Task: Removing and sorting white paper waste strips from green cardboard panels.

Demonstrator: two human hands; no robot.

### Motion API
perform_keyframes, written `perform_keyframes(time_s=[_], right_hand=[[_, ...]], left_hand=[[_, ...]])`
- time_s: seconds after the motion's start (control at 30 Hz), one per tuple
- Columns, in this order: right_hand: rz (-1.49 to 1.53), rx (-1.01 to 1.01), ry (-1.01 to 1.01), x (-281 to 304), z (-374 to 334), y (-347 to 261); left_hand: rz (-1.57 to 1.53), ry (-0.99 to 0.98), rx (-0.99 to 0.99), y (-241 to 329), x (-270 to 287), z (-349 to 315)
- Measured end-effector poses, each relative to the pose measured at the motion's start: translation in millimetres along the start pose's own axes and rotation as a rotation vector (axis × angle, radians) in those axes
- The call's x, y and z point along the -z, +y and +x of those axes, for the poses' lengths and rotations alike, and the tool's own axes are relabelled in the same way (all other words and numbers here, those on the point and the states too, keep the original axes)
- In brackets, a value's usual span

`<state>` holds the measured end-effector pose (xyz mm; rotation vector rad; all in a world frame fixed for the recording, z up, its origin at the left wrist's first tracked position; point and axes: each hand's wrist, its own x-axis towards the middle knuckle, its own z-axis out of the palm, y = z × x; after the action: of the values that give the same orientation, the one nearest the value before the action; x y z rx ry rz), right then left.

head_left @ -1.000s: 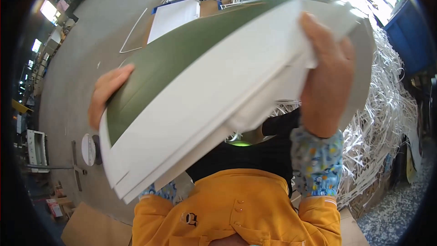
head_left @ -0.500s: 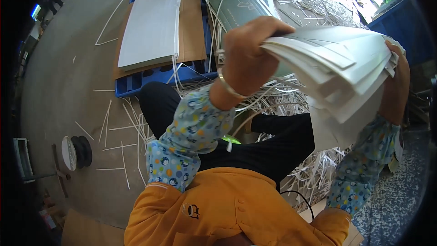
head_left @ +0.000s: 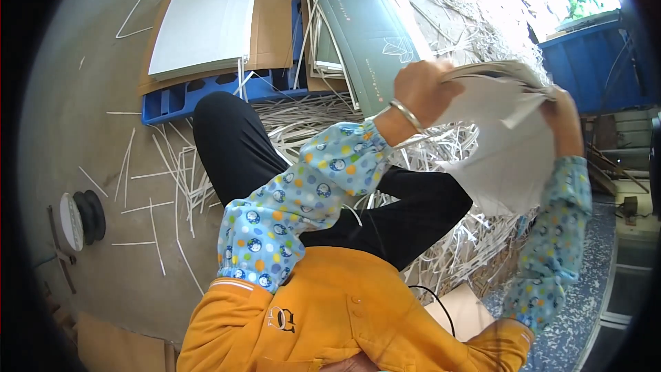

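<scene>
Out in front and to the right, a bundle of white paper sheets [head_left: 506, 148] is held up between my two hands. The bundle bows upward along its far edge, and one broad sheet hangs down toward my knee, partly blurred. My left hand [head_left: 423, 96], with a bangle at the wrist, grips its left edge. At the right edge, my right hand [head_left: 563, 116] is closed on the sheets, its fingers partly hidden. Just beyond my left hand lies a stack of dark green printed sheets [head_left: 368, 45] with white line drawings.
A white sheet stack [head_left: 206, 21] lies on brown cardboard [head_left: 275, 34] over a blue pallet [head_left: 182, 100]. Paper strips [head_left: 310, 120] litter the floor around my legs. A white-and-black spool [head_left: 82, 220] is at left. A blue bin [head_left: 585, 72] stands at far right.
The held bundle has swung from fanned and raised close to me to farther off, its face turned toward me. My left hand has moved right; my right hand has moved slightly left. The view has shifted.
</scene>
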<state>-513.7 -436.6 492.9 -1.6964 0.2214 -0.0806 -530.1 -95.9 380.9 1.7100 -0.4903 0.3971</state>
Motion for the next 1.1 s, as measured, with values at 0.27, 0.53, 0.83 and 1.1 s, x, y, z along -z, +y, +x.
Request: perform_keyframes(time_s=[0.27, 0.53, 0.83, 1.1], right_hand=[[-0.093, 0.116, 0.108, -138.8, 29.7, 94.5], [0.281, -0.047, 0.001, -253.7, 28.8, 96.2], [0.244, -0.244, 0.047, -263.2, 0.8, 114.4], [0.413, -0.237, -0.155, -279.2, -20.5, 124.8]], left_hand=[[0.362, 0.031, -0.189, -109.2, 54.0, -12.2], [0.180, 0.049, -0.145, -116.6, 167.0, -21.8], [0.087, -0.023, 0.046, -121.5, 177.9, -60.8], [0.125, -0.074, -0.096, -160.4, 205.3, -57.5]])
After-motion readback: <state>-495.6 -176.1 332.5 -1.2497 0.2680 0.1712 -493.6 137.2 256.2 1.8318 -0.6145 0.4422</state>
